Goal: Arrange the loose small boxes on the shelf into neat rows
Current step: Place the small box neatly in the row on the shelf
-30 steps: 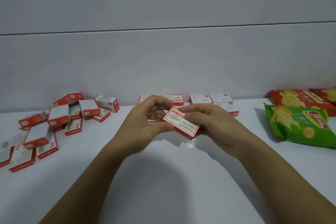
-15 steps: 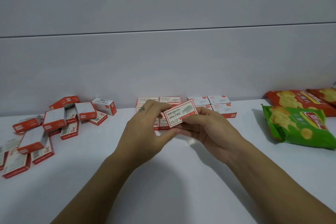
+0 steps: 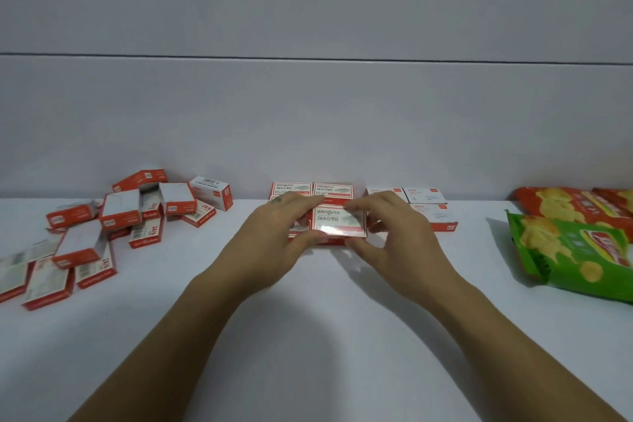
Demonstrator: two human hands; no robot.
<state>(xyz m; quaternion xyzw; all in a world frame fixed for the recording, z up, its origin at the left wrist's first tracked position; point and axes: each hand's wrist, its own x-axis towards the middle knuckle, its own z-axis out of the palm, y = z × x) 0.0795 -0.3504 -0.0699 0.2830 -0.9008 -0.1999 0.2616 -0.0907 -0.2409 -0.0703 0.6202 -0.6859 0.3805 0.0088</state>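
Note:
A small red-and-white staple box [image 3: 339,221] lies flat on the white shelf [image 3: 308,336], in front of two matching boxes [image 3: 313,189] lined up against the back wall. My left hand [image 3: 274,243] pinches its left side with thumb and fingers. My right hand [image 3: 394,243] touches its right side the same way. Further right stands another tidy group of white-topped boxes [image 3: 424,207]. A loose heap of the same boxes [image 3: 113,226] lies at the left, tilted and overlapping.
A green crisp bag [image 3: 575,257] and red crisp bags [image 3: 568,204] lie at the right end of the shelf. A grey wall [image 3: 308,113] closes the back. Bare white shelf surface stretches in front of my hands.
The box was held tilted in the air between both hands. It has moved forward and down, and now lies flat on the shelf in front of the back row.

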